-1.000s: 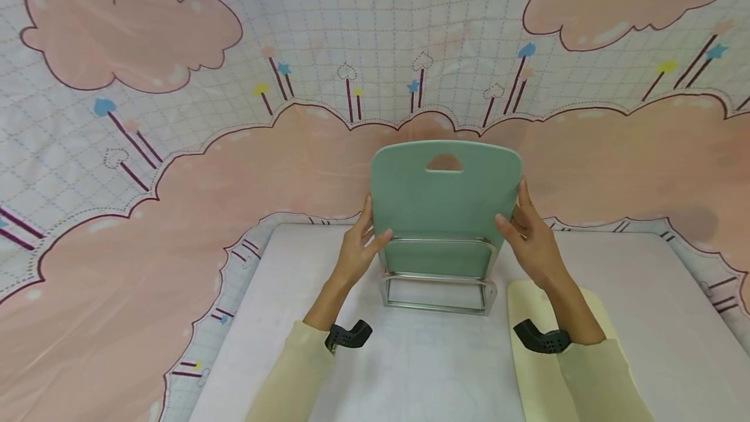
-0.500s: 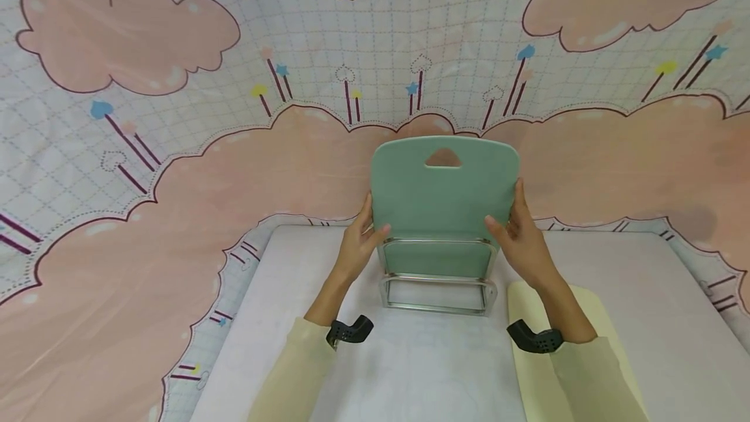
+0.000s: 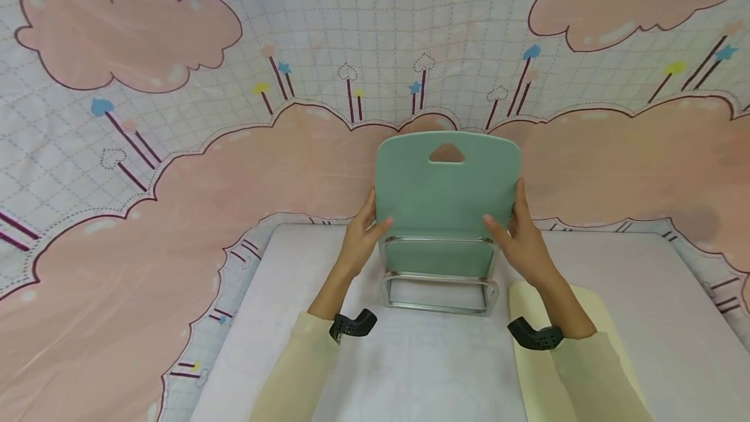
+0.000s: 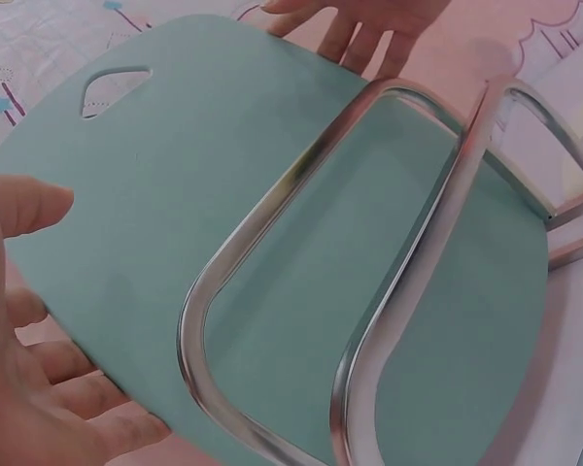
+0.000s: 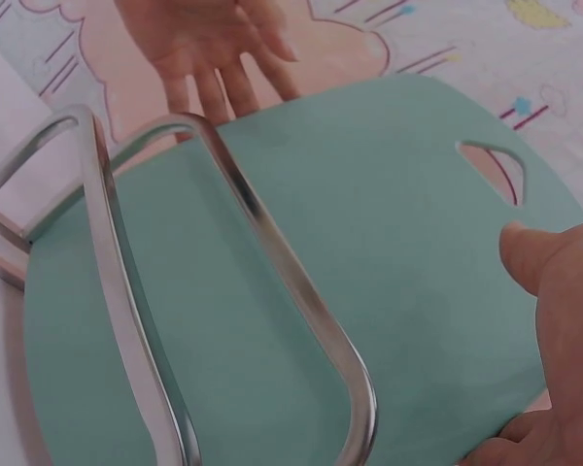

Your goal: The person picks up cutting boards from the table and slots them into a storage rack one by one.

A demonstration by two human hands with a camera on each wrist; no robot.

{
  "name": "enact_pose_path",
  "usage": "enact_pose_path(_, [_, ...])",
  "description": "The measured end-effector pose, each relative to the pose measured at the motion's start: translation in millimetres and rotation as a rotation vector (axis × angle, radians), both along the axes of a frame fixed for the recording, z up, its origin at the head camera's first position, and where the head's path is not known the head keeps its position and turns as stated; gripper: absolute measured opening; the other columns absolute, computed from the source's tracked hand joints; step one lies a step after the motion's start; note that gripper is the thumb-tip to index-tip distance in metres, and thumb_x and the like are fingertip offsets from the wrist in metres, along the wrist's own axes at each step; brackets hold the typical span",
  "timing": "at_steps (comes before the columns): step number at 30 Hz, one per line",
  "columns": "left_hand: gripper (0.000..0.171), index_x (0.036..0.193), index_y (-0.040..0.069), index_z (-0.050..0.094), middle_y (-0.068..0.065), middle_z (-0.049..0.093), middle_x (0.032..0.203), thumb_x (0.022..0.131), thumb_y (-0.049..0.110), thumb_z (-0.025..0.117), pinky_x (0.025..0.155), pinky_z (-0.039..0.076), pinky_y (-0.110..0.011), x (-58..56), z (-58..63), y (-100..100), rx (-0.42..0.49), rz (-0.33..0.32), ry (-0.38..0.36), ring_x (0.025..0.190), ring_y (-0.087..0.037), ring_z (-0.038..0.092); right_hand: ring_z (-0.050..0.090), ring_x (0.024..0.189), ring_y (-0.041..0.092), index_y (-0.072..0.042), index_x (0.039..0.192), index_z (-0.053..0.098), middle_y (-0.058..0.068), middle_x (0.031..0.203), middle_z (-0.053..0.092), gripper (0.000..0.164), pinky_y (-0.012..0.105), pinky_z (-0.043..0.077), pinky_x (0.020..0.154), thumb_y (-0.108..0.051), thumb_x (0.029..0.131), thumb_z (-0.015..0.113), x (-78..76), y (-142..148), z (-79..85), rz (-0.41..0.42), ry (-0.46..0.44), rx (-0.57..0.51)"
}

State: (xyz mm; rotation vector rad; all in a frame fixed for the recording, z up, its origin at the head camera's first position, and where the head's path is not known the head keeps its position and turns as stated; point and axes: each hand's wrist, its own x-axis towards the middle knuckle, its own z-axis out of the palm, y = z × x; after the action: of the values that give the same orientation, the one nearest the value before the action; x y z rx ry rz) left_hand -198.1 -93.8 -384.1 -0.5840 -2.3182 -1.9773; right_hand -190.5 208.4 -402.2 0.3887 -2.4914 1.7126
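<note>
A green cutting board (image 3: 448, 194) with a handle cutout stands upright in a metal rack (image 3: 436, 310) on the table. Its lower part sits behind the rack's front bars. My left hand (image 3: 359, 243) holds the board's left edge, thumb on the front face and fingers along the edge and behind. On the opposite edge, my right hand (image 3: 527, 243) holds it the same way, its thumb lying on the front. The left wrist view shows the board's face (image 4: 272, 223) behind two curved bars (image 4: 296, 175). From the right wrist, the handle cutout (image 5: 494, 173) shows near the thumb.
A cream-coloured board (image 3: 530, 324) lies flat on the table (image 3: 428, 370), partly beneath my right forearm. Behind the table hangs a cloth (image 3: 263, 174) printed with clouds and stars. Black wrist cameras (image 3: 354, 324) sit on both wrists.
The green cutting board's top edge has risen slightly in the head view, while the rack has stayed put. My right hand has shifted a little to the left, its thumb farther onto the board.
</note>
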Motion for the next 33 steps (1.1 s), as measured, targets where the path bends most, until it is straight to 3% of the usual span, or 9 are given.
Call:
enact_pose_path(11, [0.07,0.151,0.0,0.007,-0.02,0.005,0.157,0.099,0.013,0.052,0.111,0.021,-0.051,-0.1,0.9,1.7,0.011,0.006,-0.026,0.141,-0.034,0.018,0.002,0.142,0.035,-0.026,0.149,-0.02,0.004,0.157,-0.017,0.087,0.06,0.015,0.108,-0.021,0.1,0.052,11.9,-3.9,19.8,0.037,0.007,-0.064])
enact_pose_path(20, [0.063,0.152,0.003,0.015,-0.02,0.019,0.155,0.1,0.019,0.048,0.109,0.025,-0.053,3.9,-4.6,1.1,0.051,0.057,-0.035,0.137,-0.039,0.025,0.007,0.143,0.034,-0.033,0.15,-0.011,-0.001,0.159,-0.009,0.081,0.059,0.022,0.106,-0.021,0.1,0.052,1.1,2.4,1.2,-0.005,0.047,-0.068])
enact_pose_path(25, [0.06,0.149,-0.003,0.02,-0.025,0.033,0.146,0.1,0.016,0.048,0.107,0.029,-0.052,8.0,-7.5,4.2,0.061,0.092,0.015,0.133,-0.04,0.033,0.016,0.141,0.04,-0.033,0.152,-0.006,0.007,0.159,0.002,0.076,0.063,0.025,0.103,-0.025,0.101,0.05,4.2,5.0,-1.2,-0.023,0.044,-0.072])
enact_pose_path(29, [0.055,0.145,-0.008,0.029,-0.028,0.036,0.142,0.098,0.01,0.051,0.105,0.031,-0.054,14.8,-8.5,8.6,0.051,0.169,0.118,0.129,-0.042,0.035,0.02,0.138,0.045,-0.029,0.153,-0.004,0.017,0.157,0.011,0.073,0.068,0.025,0.101,-0.028,0.102,0.048,8.9,8.0,-1.4,-0.045,0.009,-0.063])
enact_pose_path(33, [0.051,0.142,-0.009,0.034,-0.03,0.038,0.14,0.097,0.005,0.053,0.103,0.033,-0.056,20.7,-12.0,13.9,0.088,0.232,0.209,0.127,-0.044,0.035,0.024,0.136,0.045,-0.024,0.154,0.0,0.019,0.156,0.016,0.071,0.066,0.027,0.1,-0.029,0.102,0.048,14.4,11.1,0.7,-0.064,0.005,-0.041])
